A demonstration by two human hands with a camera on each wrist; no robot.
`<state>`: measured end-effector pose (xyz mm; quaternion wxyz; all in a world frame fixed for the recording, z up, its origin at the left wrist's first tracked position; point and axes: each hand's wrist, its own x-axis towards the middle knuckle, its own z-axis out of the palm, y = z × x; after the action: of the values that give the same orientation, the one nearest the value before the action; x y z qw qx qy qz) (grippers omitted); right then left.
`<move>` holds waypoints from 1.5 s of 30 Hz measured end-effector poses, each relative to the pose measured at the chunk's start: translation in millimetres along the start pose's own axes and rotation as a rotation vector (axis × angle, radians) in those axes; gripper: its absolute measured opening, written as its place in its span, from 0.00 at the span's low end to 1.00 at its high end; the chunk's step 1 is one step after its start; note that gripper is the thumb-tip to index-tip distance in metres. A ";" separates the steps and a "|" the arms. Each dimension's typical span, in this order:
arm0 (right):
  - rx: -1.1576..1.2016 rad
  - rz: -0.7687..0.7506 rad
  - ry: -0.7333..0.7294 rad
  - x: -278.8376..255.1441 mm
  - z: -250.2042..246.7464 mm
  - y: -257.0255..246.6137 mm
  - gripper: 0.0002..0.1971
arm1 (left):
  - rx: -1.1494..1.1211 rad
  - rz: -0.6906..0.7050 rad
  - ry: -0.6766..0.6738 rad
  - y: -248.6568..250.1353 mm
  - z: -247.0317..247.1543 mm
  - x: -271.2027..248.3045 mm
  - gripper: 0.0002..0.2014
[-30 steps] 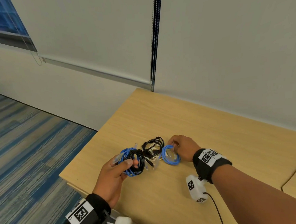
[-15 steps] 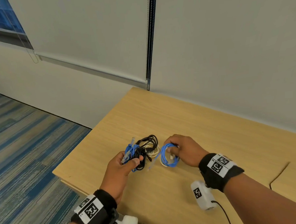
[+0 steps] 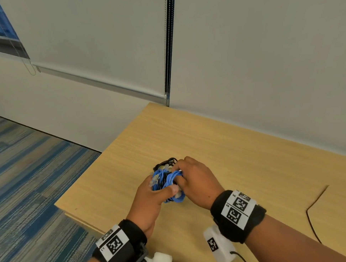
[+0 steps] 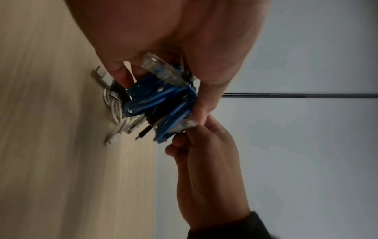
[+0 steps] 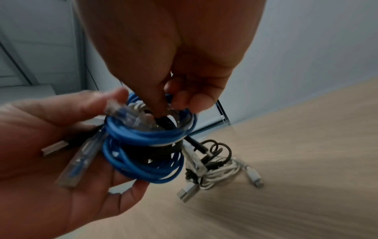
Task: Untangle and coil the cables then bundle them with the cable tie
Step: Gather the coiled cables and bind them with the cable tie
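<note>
My left hand (image 3: 151, 198) grips a stack of blue cable coils (image 3: 164, 181) with a black cable coil between them, thumb across the front. The blue coils (image 5: 143, 145) have clear plugs sticking out toward the left palm. My right hand (image 3: 192, 180) pinches the upper blue coil (image 5: 151, 132) from above, fingers dipped into its centre. Both hands hold the stack just above the wooden table (image 3: 219, 148). Behind it on the table lie a white cable coil (image 5: 220, 174) and a thin black cable coil (image 5: 214, 148). No cable tie is visible.
The table's left edge (image 3: 102, 168) drops to blue striped carpet (image 3: 31, 188). A grey wall and roller blinds with a bead chain (image 3: 168, 51) stand behind. A thin black wire (image 3: 312, 207) lies at the right of the table.
The right hand has carried its blue coil leftward onto the coils in the left hand. Both hands now meet over one stack, nearer me than the cables left on the table.
</note>
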<state>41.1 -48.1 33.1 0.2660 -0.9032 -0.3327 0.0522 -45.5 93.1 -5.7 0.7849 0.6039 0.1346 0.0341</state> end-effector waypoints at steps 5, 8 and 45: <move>0.231 0.049 -0.163 -2.2 5.3 7.7 0.30 | -0.026 -0.112 0.042 -4.8 -26.2 -2.9 0.31; 0.390 0.078 -0.396 -1.5 6.8 6.5 0.36 | -0.102 -0.138 -0.039 -6.0 -37.8 -11.0 0.29; -0.085 0.078 -0.110 89.2 44.0 -2.3 0.15 | -0.447 -0.339 0.084 -17.1 -108.9 -22.3 0.26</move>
<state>96.9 29.1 4.2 0.2063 -0.9218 -0.3135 0.0977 -96.2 185.9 -43.8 0.8867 0.3829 0.2554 -0.0439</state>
